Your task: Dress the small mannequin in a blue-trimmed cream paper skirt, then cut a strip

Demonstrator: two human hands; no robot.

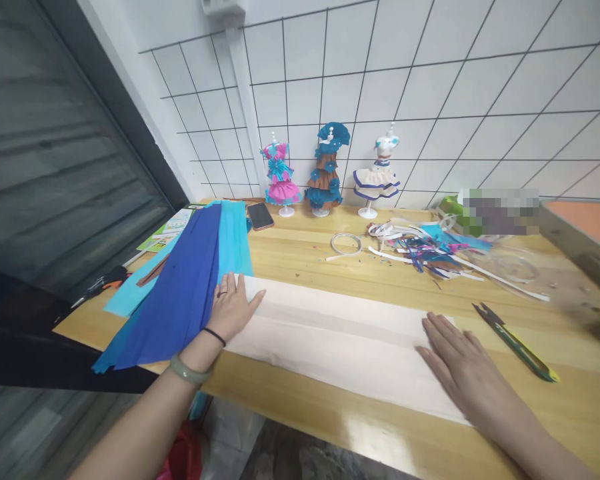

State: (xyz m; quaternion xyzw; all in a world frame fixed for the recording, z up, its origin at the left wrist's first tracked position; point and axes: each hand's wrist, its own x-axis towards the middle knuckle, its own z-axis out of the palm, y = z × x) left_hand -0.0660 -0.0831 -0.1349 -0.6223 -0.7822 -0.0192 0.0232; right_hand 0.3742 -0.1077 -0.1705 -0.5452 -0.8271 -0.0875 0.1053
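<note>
A long strip of pale cream crepe paper (pixel 340 337) lies flat across the wooden table (pixel 300 250). My left hand (pixel 233 308) rests open and flat on its left end, next to dark blue crepe paper (pixel 180 293) stacked over light blue crepe paper (pixel 235 240). My right hand (pixel 460 367) lies open, palm down, on the strip's right end. A ring, a black band and a green bangle are on my left hand and wrist.
Thread snips (pixel 515 340) lie right of my right hand. Paper scraps (pixel 425 247), a tape roll (pixel 345 243) and a phone (pixel 260 215) sit further back. Three small mannequins in paper dresses (pixel 325 173) stand by the tiled wall. Scissors (pixel 103 281) lie at the left edge.
</note>
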